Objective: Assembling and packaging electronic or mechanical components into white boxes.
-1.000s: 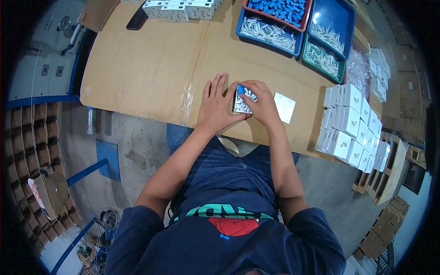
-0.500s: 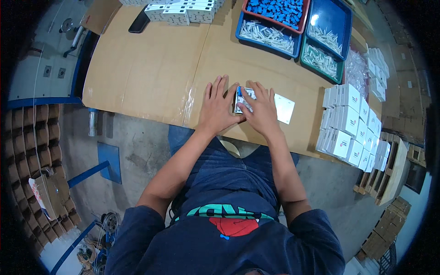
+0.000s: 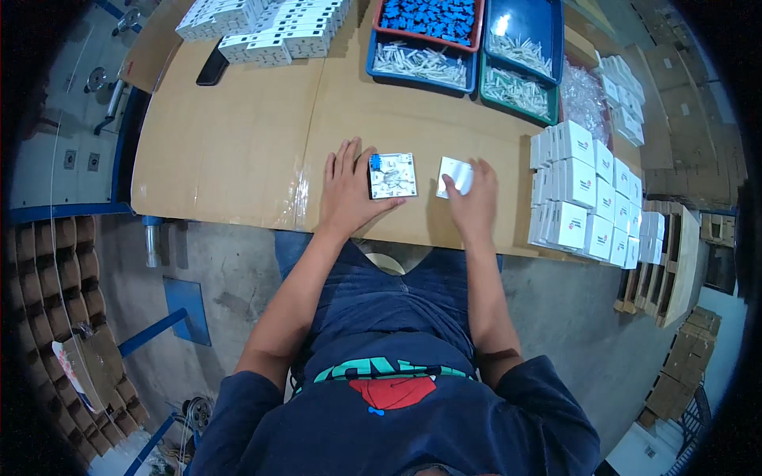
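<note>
A white square plastic housing (image 3: 394,176) lies on the cardboard-covered table in front of me, with a small blue part (image 3: 375,163) in its upper left corner. Along its left side rests my left hand (image 3: 347,189), fingers stretched out and thumb beneath the lower edge. To the right lies a smooth white square cover plate (image 3: 454,176). My right hand (image 3: 474,198) has it by the right side, thumb over its face and fingers at the far edge, slightly blurred.
Trays of blue parts (image 3: 429,17) and of thin white pieces (image 3: 421,65) stand at the back. White boxes (image 3: 575,182) are stacked at the right table edge. A black phone (image 3: 212,65) lies back left near rows of white units (image 3: 294,36). Clear plastic wrap (image 3: 586,95) sits behind the boxes.
My right hand has left the housing and moved right onto the cover plate. The housing now shows fully, while my left hand stays beside it. The whole view has shifted slightly.
</note>
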Demonstrator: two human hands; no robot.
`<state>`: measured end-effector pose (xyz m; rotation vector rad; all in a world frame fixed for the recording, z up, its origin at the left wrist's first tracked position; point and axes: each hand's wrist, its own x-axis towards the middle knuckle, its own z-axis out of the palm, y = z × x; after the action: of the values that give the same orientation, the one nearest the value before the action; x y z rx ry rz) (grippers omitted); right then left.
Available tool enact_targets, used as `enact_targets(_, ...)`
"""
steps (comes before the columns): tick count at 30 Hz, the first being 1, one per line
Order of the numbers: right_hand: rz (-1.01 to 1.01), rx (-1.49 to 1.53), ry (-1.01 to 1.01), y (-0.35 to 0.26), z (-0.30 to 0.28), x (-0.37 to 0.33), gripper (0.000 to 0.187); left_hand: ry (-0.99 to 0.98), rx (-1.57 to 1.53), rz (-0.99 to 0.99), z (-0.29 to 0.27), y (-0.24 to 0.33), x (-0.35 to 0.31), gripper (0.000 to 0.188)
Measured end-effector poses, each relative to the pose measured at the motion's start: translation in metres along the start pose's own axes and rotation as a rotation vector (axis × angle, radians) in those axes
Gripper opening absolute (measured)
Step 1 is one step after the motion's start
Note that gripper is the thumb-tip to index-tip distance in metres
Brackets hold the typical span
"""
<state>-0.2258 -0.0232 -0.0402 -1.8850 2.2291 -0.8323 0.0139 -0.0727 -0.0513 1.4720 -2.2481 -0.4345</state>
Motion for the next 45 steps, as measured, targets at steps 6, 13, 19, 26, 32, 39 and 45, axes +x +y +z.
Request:
enact_targets(6, 0.479, -0.063, -0.163, 0.011, -0.025, -0.004, 0.053, 0.029, 0.023, 0.024, 0.003, -0.005, -0.001, 0.104)
enact_targets(13, 0.422, 0.837, -0.055, 0.036, 0.0, -0.007, 0.034, -0.055, -0.322, -0.042, -0.005, -0.011, -0.01, 0.099)
enact_targets(19, 0.631, 1.616, -0.036, 0.026, -0.015, -0.011, 0.03, -0.089, -1.778, -0.488, -0.016, 0.023, -0.032, 0.103)
enact_targets(26, 0.812, 1.788, -0.058, 0.028, -0.014, -0.013, 0.038, -0.37, -2.181, -0.537, -0.004, 0.016, -0.014, 0.058)
enact_targets(32, 0.771, 2.124, -0.159, 0.028, -0.008, -0.016, 0.048, -0.48, -2.327, -0.493, 0.016, 0.013, -0.003, 0.065)
enact_targets(39, 0.519, 2.251, -0.523, 0.0, -0.031, -0.006, 0.066, -0.695, -2.475, -0.406, 0.015, 0.011, -0.008, 0.056)
enact_targets(45, 0.575, 2.248, -0.484, -0.01, -0.031, -0.003, 0.064, -0.685, -2.442, -0.455, 0.028, 0.001, -0.01, 0.057)
